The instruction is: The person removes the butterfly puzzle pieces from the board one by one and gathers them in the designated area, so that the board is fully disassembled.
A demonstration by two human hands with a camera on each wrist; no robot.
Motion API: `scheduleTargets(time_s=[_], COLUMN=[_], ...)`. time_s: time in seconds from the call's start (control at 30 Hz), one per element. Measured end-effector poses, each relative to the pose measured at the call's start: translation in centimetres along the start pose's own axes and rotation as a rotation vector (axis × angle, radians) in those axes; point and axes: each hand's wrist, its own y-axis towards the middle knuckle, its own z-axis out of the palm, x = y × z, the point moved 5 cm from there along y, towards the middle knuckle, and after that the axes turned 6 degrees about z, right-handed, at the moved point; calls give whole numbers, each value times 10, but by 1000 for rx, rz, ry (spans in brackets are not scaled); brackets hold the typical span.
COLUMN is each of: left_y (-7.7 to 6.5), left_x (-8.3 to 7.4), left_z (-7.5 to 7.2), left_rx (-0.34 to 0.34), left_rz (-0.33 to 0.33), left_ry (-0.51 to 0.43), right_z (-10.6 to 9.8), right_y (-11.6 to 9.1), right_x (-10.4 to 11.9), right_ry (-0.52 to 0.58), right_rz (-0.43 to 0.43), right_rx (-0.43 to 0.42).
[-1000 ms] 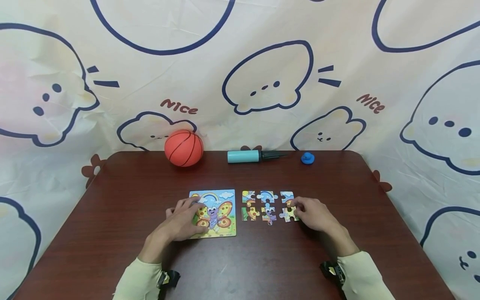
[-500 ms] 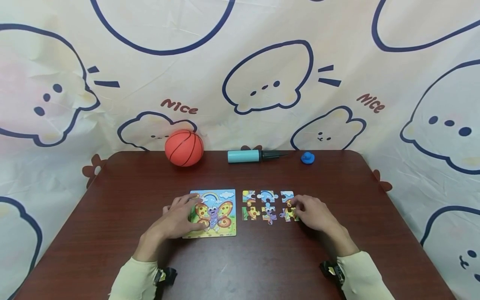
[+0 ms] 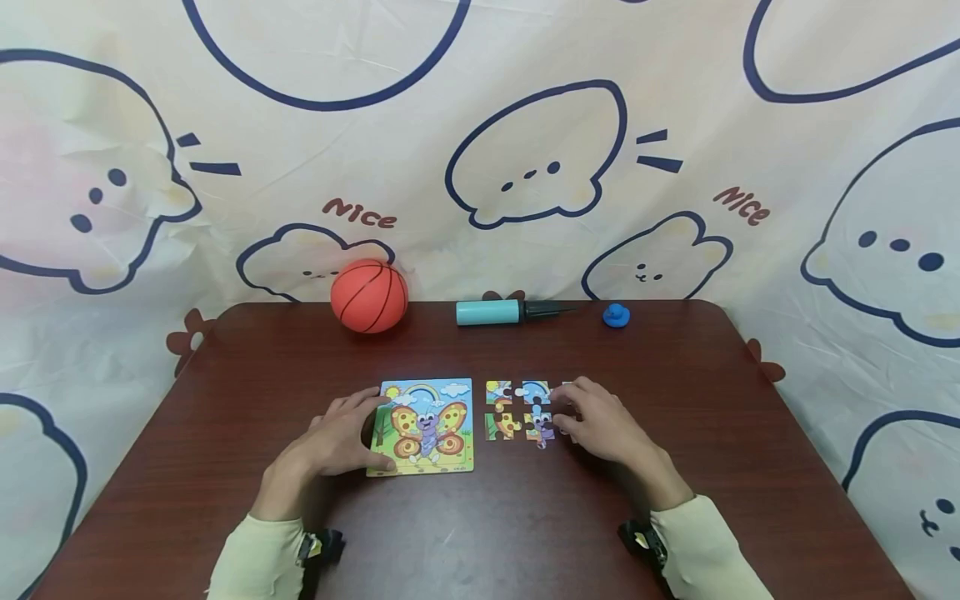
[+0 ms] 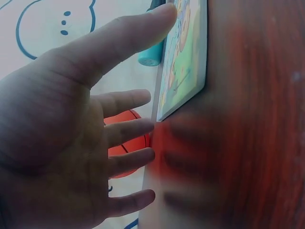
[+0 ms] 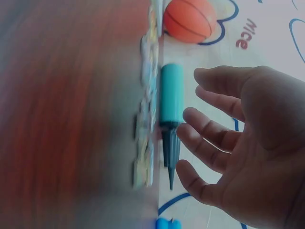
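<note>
At nine o'clock on the butterfly board (image 3: 431, 425), my left hand (image 3: 330, 442) spreads wide, perhaps steadying it, while at three my loose, empty right hand (image 3: 606, 429) hangs by puzzle pieces (image 3: 536, 427), likely spaced for clarity.

Even light leaves a pale sheen on the worktop (image 3: 457, 533). The 2 wrist views are dimmer: fingers (image 4: 128, 130) cast blurry shadows in the left, puzzle pieces (image 5: 144, 164) blur in the right.

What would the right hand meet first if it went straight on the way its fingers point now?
Probably the rainbow puzzle piece, just beyond the right hand in the head view, though the hand's height is unclear.
</note>
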Motion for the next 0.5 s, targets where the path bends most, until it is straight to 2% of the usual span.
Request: scheduleTargets(time_s=[0.3,0.5], left_y=[-2,-3], left_x=[6,5], left_z=[2,2], left_rx=[21,35], left_rz=[-31,-25], left_ry=[16,9], right_z=[12,22], right_y=[5,5], right_x=[42,61], right_ry=[-71,-65], right_rz=[-111,-154], right_rx=[13,21])
